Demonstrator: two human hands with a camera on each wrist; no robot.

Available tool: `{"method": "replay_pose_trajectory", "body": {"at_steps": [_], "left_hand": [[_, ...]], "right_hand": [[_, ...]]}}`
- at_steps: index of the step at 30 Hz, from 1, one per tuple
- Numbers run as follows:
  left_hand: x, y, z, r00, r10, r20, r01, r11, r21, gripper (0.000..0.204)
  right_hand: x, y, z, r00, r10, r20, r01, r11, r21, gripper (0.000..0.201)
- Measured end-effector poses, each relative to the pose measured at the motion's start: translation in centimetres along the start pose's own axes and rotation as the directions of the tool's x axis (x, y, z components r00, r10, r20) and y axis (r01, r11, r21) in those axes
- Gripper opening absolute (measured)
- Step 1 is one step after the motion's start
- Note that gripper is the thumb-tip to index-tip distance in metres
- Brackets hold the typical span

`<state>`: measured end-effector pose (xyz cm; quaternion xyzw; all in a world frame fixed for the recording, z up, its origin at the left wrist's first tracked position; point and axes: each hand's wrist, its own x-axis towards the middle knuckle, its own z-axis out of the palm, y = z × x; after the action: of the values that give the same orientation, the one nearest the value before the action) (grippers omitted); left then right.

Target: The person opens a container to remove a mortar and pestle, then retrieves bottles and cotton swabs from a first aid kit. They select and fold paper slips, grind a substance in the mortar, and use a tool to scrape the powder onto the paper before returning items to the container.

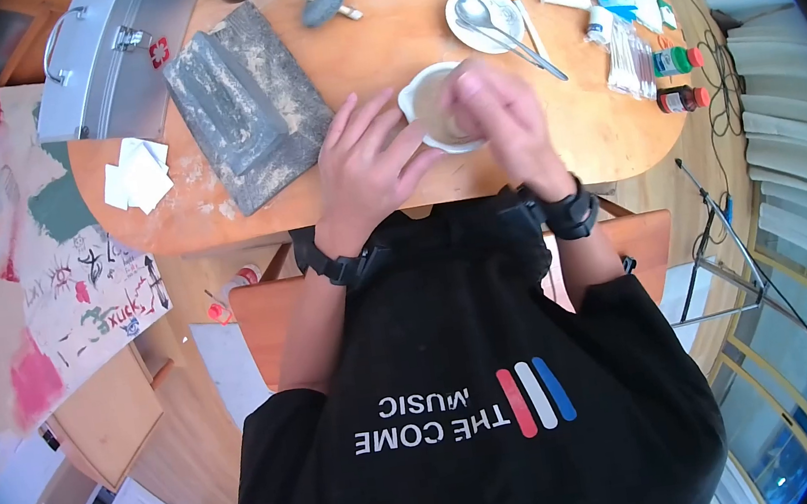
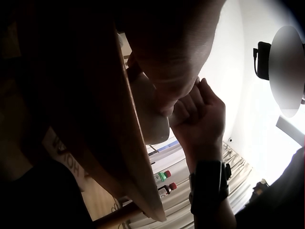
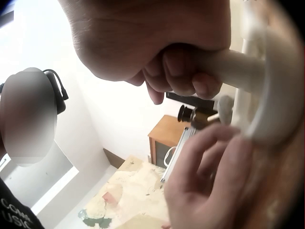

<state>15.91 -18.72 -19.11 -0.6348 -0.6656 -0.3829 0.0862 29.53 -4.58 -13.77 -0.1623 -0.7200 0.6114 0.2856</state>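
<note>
A small white mortar (image 1: 412,100) stands near the table's front edge, in front of the person. From above, the right hand (image 1: 506,118) is over its bowl, blurred. The right wrist view shows that hand's fingers curled round a pale pestle (image 3: 233,67), whose lower end goes down into the mortar (image 3: 286,90). What lies in the bowl is mostly hidden. On the mortar's left side, the left hand (image 1: 368,164) holds the rim between thumb and index finger, its other fingers stretched out over the table.
Left of the hands lies a dusty grey stone slab (image 1: 287,80), beside white paper pieces (image 1: 137,176) and a metal case (image 1: 103,62). Behind the mortar is a saucer (image 1: 460,35) with spoons (image 1: 473,10). Cotton swabs (image 1: 631,68) and small bottles (image 1: 670,61) stand at right.
</note>
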Motion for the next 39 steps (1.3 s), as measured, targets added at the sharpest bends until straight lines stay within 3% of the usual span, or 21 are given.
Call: {"method": "replay_pose_trajectory", "body": {"at_steps": [1, 4, 5, 6, 8, 10, 12, 14, 15, 18, 21, 24, 25, 26, 28, 31, 34, 35, 37, 39], "left_hand": [[0.0, 0.0, -0.1, 1.000, 0.004, 0.023, -0.004, 1.000, 0.005, 0.031], [0.1, 0.2, -0.1, 1.000, 0.006, 0.026, -0.007, 1.000, 0.018, 0.030], [0.2, 0.3, 0.0, 1.000, 0.007, 0.020, -0.007, 1.000, 0.016, 0.030], [0.3, 0.3, 0.0, 1.000, 0.004, 0.014, -0.004, 1.000, 0.019, 0.030], [0.2, 0.2, -0.2, 1.000, -0.003, 0.010, 0.003, 1.000, 0.021, 0.031], [0.1, 0.1, 0.0, 1.000, -0.004, 0.005, 0.004, 1.000, 0.015, 0.031], [-0.1, 0.2, -0.1, 1.000, -0.011, 0.020, 0.010, 1.000, 0.020, 0.034], [0.1, 0.3, -0.1, 1.000, 0.001, 0.019, -0.001, 1.000, 0.029, 0.034], [0.3, 0.4, 0.1, 1.000, 0.005, 0.017, -0.005, 1.000, 0.028, 0.034], [0.3, 0.3, -0.1, 1.000, 0.006, 0.015, -0.006, 0.999, 0.039, 0.034], [0.0, 0.1, -0.2, 1.000, 0.004, 0.015, -0.005, 0.999, 0.038, 0.033], [-0.3, 0.2, 0.2, 1.000, 0.010, 0.023, -0.010, 1.000, 0.028, 0.033], [-0.2, 0.3, 0.3, 1.000, 0.009, 0.023, -0.010, 1.000, 0.025, 0.033], [0.0, 0.1, 0.1, 1.000, 0.008, 0.020, -0.008, 0.999, 0.036, 0.033], [0.3, 0.1, 0.0, 1.000, 0.010, 0.016, -0.011, 0.999, 0.033, 0.033], [0.0, 0.3, -0.3, 1.000, 0.001, 0.025, -0.002, 0.999, 0.033, 0.032], [0.3, 0.3, 0.0, 1.000, 0.016, 0.023, -0.017, 0.999, 0.031, 0.033], [0.2, 0.3, 0.1, 1.000, 0.014, 0.017, -0.014, 0.999, 0.032, 0.033], [0.2, 0.4, -0.1, 1.000, 0.003, 0.017, -0.003, 0.999, 0.035, 0.033], [0.4, 0.5, -0.4, 1.000, -0.011, 0.020, 0.010, 0.999, 0.040, 0.032]], "right_hand": [[0.0, -0.1, -0.8, 0.999, 0.048, -0.014, -0.048, 0.999, 0.002, 0.033], [2.5, 1.7, 0.2, 0.972, -0.004, -0.235, 0.041, 0.988, 0.149, 0.033], [2.7, 1.5, 1.8, 0.966, 0.037, -0.257, 0.033, 0.965, 0.262, 0.032], [2.5, 1.4, 2.7, 0.978, 0.036, -0.207, 0.028, 0.955, 0.296, 0.032], [0.8, 0.5, 2.1, 0.996, 0.088, 0.024, -0.092, 0.973, 0.213, 0.031], [0.5, 0.2, -0.5, 0.992, 0.048, 0.114, -0.058, 0.995, 0.085, 0.032], [0.7, 0.4, -1.6, 0.995, 0.065, 0.077, -0.073, 0.991, 0.114, 0.032], [2.0, 1.2, -2.0, 0.987, 0.133, -0.092, -0.100, 0.950, 0.297, 0.031], [2.3, 1.6, -0.7, 0.976, 0.035, -0.214, -0.012, 0.994, 0.108, 0.031], [1.0, 1.0, 1.7, 0.997, 0.068, -0.024, -0.059, 0.962, 0.268, 0.030], [0.7, -0.7, -0.8, 0.979, 0.062, 0.192, -0.057, 0.998, -0.028, 0.031], [2.4, 1.0, -1.0, 0.988, 0.112, -0.102, -0.094, 0.981, 0.171, 0.032], [2.9, 2.0, 1.1, 0.977, 0.085, -0.197, -0.010, 0.936, 0.351, 0.033], [2.4, 1.8, 1.8, 0.978, 0.077, -0.195, -0.030, 0.972, 0.232, 0.032], [1.2, 0.4, 1.4, 0.991, 0.096, 0.092, -0.110, 0.979, 0.174, 0.031], [1.0, -0.2, -0.8, 0.999, 0.020, 0.035, -0.018, 0.998, -0.052, 0.031], [2.6, 1.7, 0.4, 0.957, 0.040, -0.287, -0.024, 0.998, 0.060, 0.032], [3.0, 1.9, 1.8, 0.943, -0.056, -0.328, 0.080, 0.995, 0.060, 0.033], [1.6, 0.3, 1.8, 0.996, 0.034, -0.087, -0.024, 0.993, 0.114, 0.035], [0.4, -0.3, 0.1, 0.989, 0.041, 0.144, -0.056, 0.994, 0.098, 0.038]]}}
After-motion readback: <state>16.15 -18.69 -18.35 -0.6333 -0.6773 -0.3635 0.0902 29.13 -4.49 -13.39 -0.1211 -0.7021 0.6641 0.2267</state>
